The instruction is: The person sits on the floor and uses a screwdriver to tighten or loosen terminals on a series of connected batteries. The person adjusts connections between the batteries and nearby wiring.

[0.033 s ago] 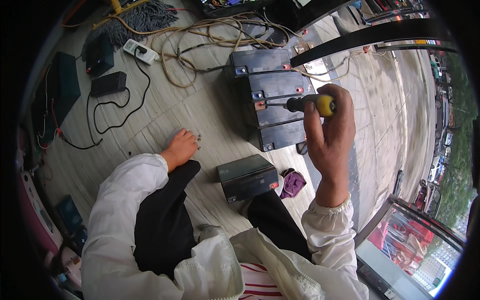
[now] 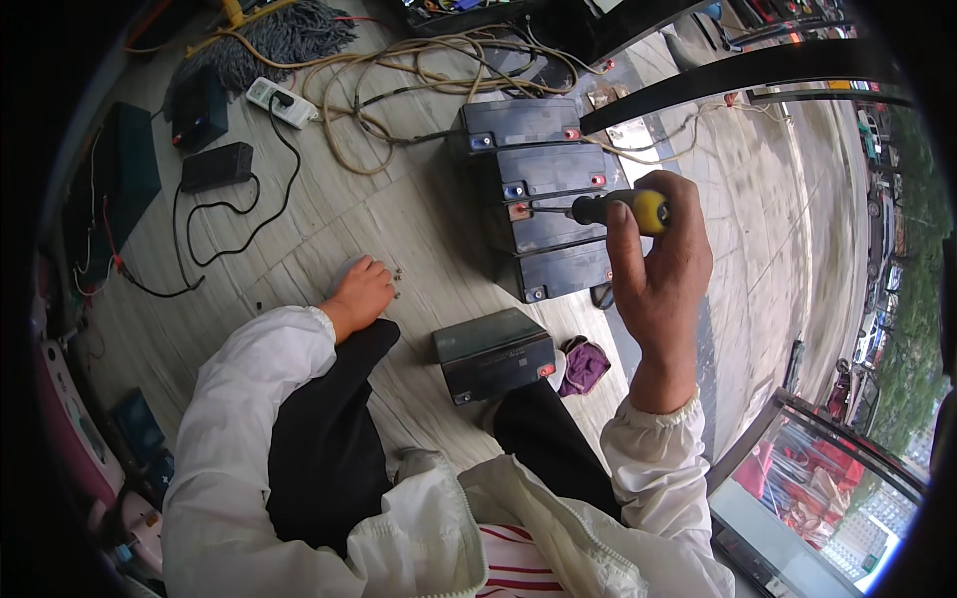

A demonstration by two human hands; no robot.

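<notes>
In my right hand (image 2: 658, 284) is a screwdriver (image 2: 593, 207) with a black and yellow handle, held sideways, its tip at a red terminal (image 2: 517, 210) in the row of dark batteries (image 2: 548, 159). My left hand (image 2: 361, 297) lies on the tiled floor beside a few small metal screws (image 2: 398, 279), fingers apart and slightly bent. A separate battery (image 2: 490, 359) sits between my legs, beside a purple cloth item (image 2: 584, 367).
Coiled cables (image 2: 354, 135), a white power strip (image 2: 280, 103), a black adapter (image 2: 215, 166), a mop head (image 2: 264, 45) and a dark box (image 2: 120, 189) lie around. A pink object (image 2: 70, 414) is at left. Pavement (image 2: 768, 249) and a glass-panelled frame (image 2: 802, 478) are at right.
</notes>
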